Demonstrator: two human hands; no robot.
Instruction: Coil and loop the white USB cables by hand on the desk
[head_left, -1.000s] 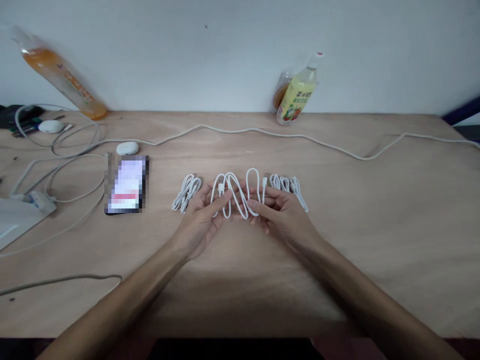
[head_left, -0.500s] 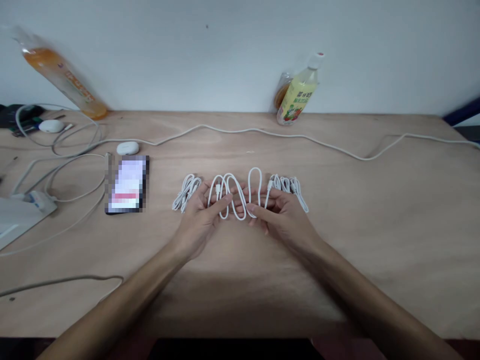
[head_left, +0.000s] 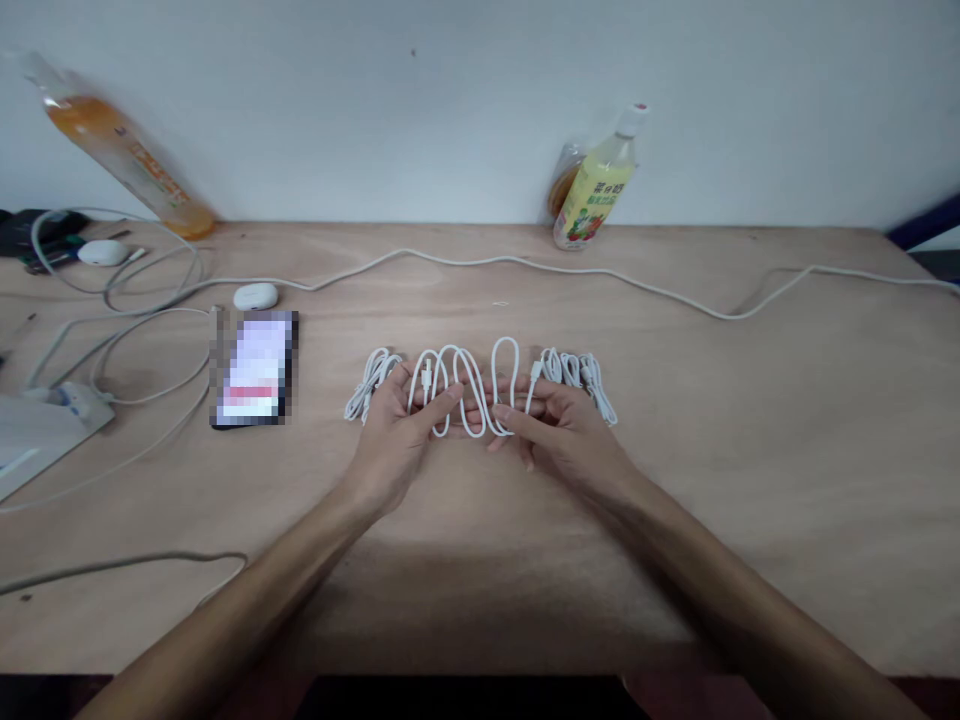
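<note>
White cable (head_left: 505,340) fanned out in loops, pinned by both thumbs

You've got it between your two hands, over the table (head_left: 480,560). Left hand (head_left: 390,425): thumb down across the loops, fingers spread underneath. Right hand (head_left: 581,430): thumb on the bend at the foot of the tall loop, fingers curled under. Both grips look light—a pinch against a finger shelf, not a fist. Reads as enough to stop the loops springing apart without kinking them.

Left plug (head_left: 427,376) stands up over your left fingers; right plug (head_left: 535,372) pokes up by your right fingers. Both ends sit outboard of the thumbs, so probably less chance of a snag in the middle.

Tied-looking bundle (head_left: 367,385) lies just beside your left fingers, outer side. Three more bundles (head_left: 595,380) sit side by side just past your right fingers—close to hand, but outside the loops. Can't tell if either hand touches them.

Long cord (head_left: 510,260) runs beyond your fingertips. Phone (head_left: 255,370) is well left of your left fingers.
</note>
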